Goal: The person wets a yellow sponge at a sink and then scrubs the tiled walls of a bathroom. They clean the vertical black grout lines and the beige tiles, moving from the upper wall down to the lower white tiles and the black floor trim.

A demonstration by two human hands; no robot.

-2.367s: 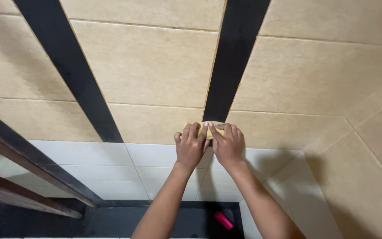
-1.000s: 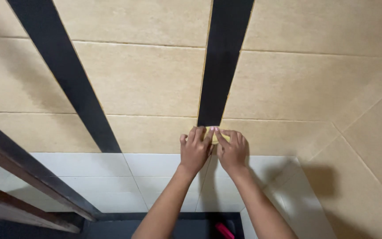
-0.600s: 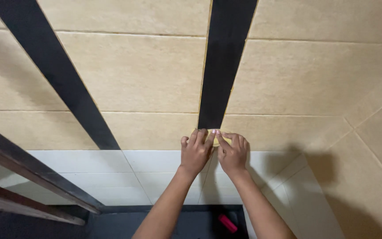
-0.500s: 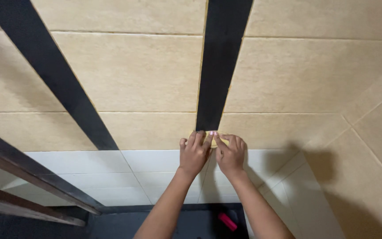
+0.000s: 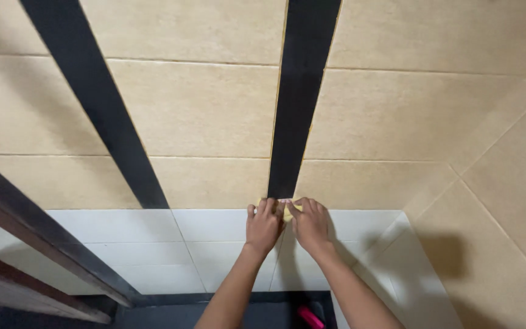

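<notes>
Both my hands press against a tiled wall at the lower end of a vertical black strip [image 5: 302,97]. My left hand [image 5: 264,225] and my right hand [image 5: 312,224] sit side by side, fingers curled over a small yellow object [image 5: 288,209], possibly tape or a cloth, held between them at the strip's bottom edge. Most of that yellow thing is hidden by my fingers. The strip ends right where the beige tiles [image 5: 202,122] meet the white tiles [image 5: 214,237].
A second black strip [image 5: 98,103] runs diagonally on the wall to the left. A dark frame or rail [image 5: 38,244] crosses the lower left. A pink object [image 5: 309,317] lies on the dark surface below. The wall corner is at right [image 5: 458,183].
My hands stay pressed together at the strip's lower end; the view has shifted slightly and the hands have slid a little along the wall.
</notes>
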